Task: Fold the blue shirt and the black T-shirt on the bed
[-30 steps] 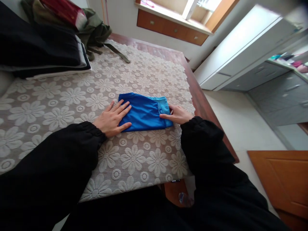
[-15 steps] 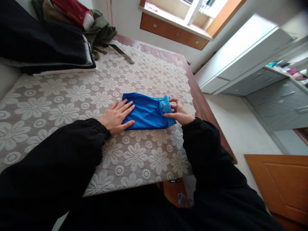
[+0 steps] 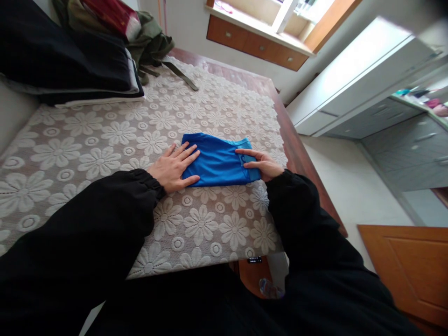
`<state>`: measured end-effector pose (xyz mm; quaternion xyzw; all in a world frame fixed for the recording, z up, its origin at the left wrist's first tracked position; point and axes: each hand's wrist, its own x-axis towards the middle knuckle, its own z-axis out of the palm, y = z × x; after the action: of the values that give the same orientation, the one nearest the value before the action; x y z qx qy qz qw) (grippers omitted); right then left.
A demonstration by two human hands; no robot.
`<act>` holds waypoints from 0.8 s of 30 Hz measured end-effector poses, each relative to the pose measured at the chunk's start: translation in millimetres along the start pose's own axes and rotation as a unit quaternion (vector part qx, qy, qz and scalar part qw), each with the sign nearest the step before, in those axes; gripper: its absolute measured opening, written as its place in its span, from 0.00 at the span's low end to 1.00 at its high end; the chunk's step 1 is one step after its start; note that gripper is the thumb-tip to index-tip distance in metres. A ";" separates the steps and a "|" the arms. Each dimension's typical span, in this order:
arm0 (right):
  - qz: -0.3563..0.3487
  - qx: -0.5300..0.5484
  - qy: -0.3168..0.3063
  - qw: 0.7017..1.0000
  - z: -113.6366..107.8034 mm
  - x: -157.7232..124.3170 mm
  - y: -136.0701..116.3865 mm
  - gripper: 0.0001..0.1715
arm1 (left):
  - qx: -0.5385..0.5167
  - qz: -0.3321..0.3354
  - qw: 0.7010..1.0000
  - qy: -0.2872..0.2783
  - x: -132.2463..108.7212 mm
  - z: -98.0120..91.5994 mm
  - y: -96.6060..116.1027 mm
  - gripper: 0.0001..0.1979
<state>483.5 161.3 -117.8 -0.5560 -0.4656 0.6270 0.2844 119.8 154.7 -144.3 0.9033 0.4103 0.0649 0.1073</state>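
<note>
Lowered from its pinch a moment ago, the right hand (image 3: 261,164) is now lying open-fingered on the right end of the folded blue cloth (image 3: 219,161), while the left hand (image 3: 173,169) is pressing flat on its left end, atop the flowered lace tablecloth (image 3: 105,140), dark folded clothes (image 3: 70,65) lying beyond

A folded cloth (image 3: 219,161) lies on the lace cover (image 3: 105,140) of the table (image 3: 297,154), toward its right edge. The left hand (image 3: 173,167) rests on the cloth's left end, the right hand (image 3: 262,164) on its right. Behind, at the far left, sits a pile of what seem to be folded clothes (image 3: 70,60).
</note>
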 end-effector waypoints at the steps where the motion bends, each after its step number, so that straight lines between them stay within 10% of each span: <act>1: 0.005 0.002 0.000 1.000 -1.6 1.5 1.4 0.44 | 0.000 -0.002 1.000 0.002 -0.2 0.1 0.1 0.43; 9: -0.031 -0.052 0.015 0.998 -12.4 7.8 2.9 0.50 | -0.014 -0.008 1.000 0.016 -0.5 1.9 -1.2 0.43; 16: -0.072 -0.173 -0.006 0.982 -56.6 51.4 -59.8 0.46 | -0.025 -0.015 0.999 0.032 1.1 4.7 -3.9 0.41; 24: -0.028 -0.331 0.184 0.925 -146.1 104.9 -102.2 0.40 | -0.009 0.001 0.999 0.040 0.2 9.9 -8.2 0.38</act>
<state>584.5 333.5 -63.6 -0.7107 -0.6015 0.3161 0.1822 116.0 158.7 -155.9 0.8994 0.4127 0.1050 0.0993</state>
